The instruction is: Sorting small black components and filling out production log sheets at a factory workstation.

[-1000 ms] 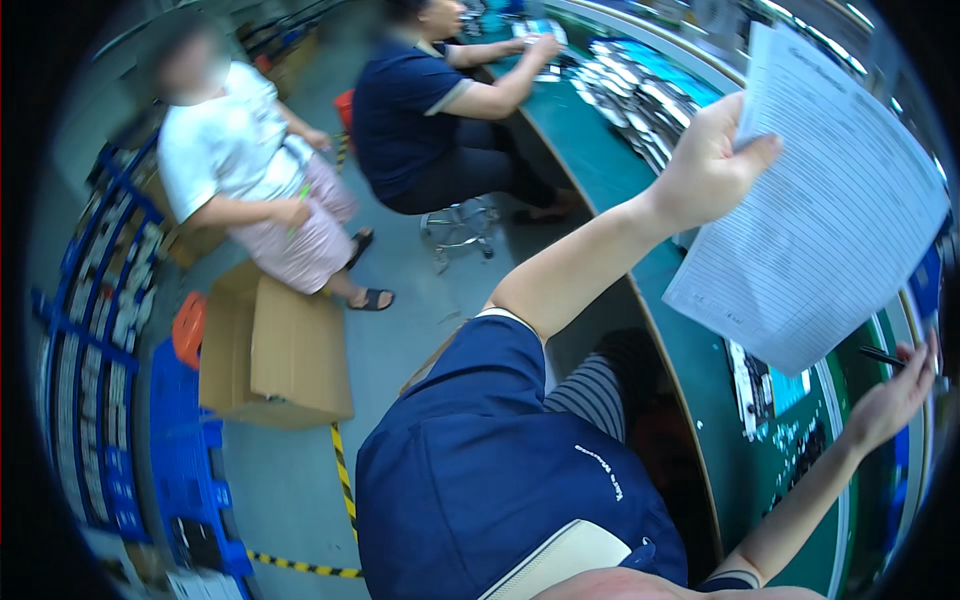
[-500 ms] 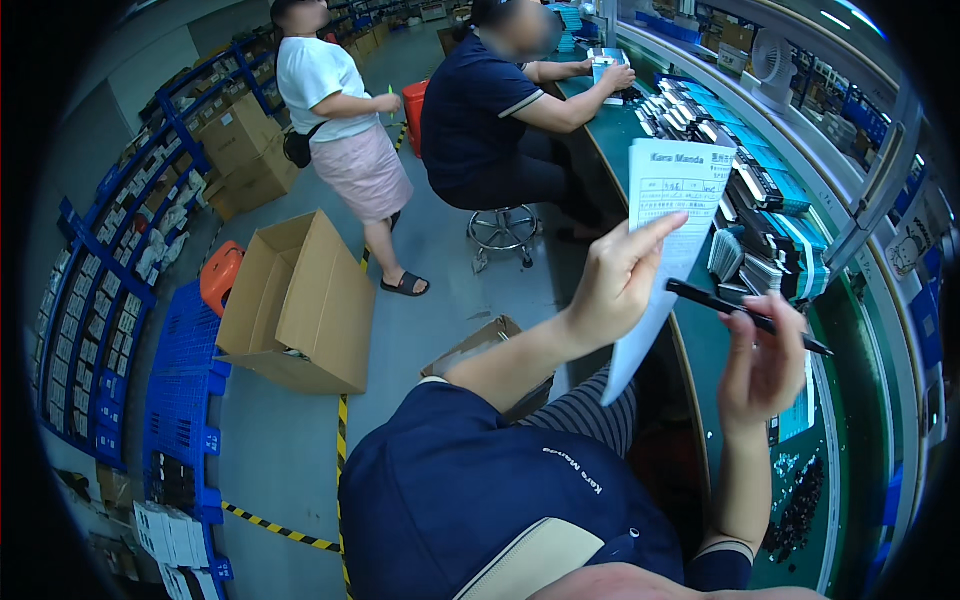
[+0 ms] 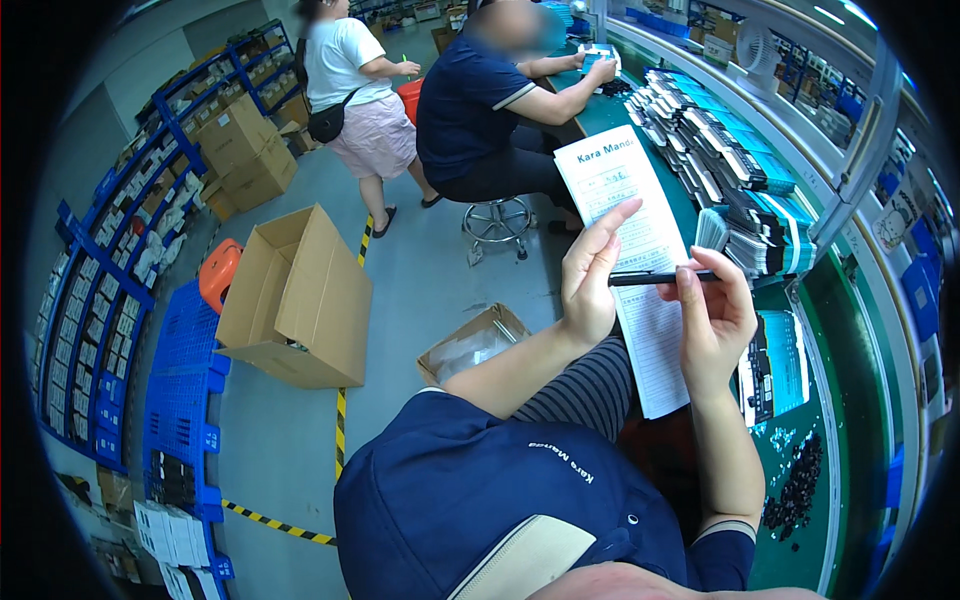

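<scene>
My left hand (image 3: 592,280) grips the left edge of a long white printed form (image 3: 648,345), its index finger lying over the front. Held upright above my lap, the sheet has a table and ruled lines, some filled in by hand. My right hand (image 3: 715,320) pinches a black pen (image 3: 645,280) between thumb and fingers. The pen lies level across the form, its left end close to my left thumb; whether they touch I cannot tell. Beside my right wrist, teal and black flat packages (image 3: 785,365) rest on the green bench (image 3: 815,415).
Rows of teal, white and black packages (image 3: 720,150) run along the bench, with small black pieces (image 3: 795,490) nearer me. A seated co-worker (image 3: 470,120) handles a package; another person (image 3: 350,90) stands behind. Cardboard boxes (image 3: 340,320) and a blue pallet (image 3: 180,370) occupy the floor.
The form has swung left and turned more face-on. My right hand has moved left and up, bringing the pen level across the sheet. The standing person has turned and stepped away.
</scene>
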`<control>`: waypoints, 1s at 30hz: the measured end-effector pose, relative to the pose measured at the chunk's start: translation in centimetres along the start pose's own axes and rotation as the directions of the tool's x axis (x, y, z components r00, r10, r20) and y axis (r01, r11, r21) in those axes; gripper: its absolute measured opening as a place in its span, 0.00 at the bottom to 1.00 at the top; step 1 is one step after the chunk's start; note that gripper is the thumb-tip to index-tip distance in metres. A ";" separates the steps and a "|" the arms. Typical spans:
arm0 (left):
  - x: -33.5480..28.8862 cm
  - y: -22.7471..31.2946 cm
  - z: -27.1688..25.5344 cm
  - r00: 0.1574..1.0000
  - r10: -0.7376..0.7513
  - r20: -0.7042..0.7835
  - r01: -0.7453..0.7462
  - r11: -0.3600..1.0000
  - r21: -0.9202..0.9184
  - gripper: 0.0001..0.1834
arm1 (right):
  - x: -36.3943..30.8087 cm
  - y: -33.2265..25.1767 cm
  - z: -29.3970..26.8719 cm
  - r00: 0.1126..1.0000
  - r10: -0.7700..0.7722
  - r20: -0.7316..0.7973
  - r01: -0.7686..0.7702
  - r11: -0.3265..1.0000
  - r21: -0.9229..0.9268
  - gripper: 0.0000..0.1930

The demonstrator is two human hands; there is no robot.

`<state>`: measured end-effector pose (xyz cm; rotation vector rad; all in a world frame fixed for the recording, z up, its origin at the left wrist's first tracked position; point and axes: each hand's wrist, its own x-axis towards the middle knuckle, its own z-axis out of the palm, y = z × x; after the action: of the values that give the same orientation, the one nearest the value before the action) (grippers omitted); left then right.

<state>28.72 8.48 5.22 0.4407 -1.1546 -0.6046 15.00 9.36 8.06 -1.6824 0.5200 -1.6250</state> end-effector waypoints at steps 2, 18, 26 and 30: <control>0.1 -0.1 -0.5 1.000 0.006 0.026 -0.006 1.000 0.025 0.20 | 0.7 0.1 -0.3 1.000 0.008 0.006 -0.009 1.000 0.025 0.11; 1.8 4.1 -7.7 0.962 0.115 0.246 -0.248 0.738 0.627 0.10 | 0.3 1.3 1.5 0.955 -0.118 0.271 0.117 0.993 0.020 0.27; 17.1 1.5 -29.8 0.746 0.204 -0.634 -0.051 0.967 0.251 0.14 | -0.3 10.9 -3.3 0.660 0.412 0.629 0.263 0.657 -0.707 0.22; 17.5 1.0 -41.2 0.246 0.330 -0.911 0.496 0.765 0.411 0.14 | -1.7 14.5 -5.7 0.660 0.513 0.550 0.456 0.309 -0.835 0.27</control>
<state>72.34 -1.39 3.82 1.3067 0.0209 0.1293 12.05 -0.11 -4.06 -2.9727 1.2047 -0.1416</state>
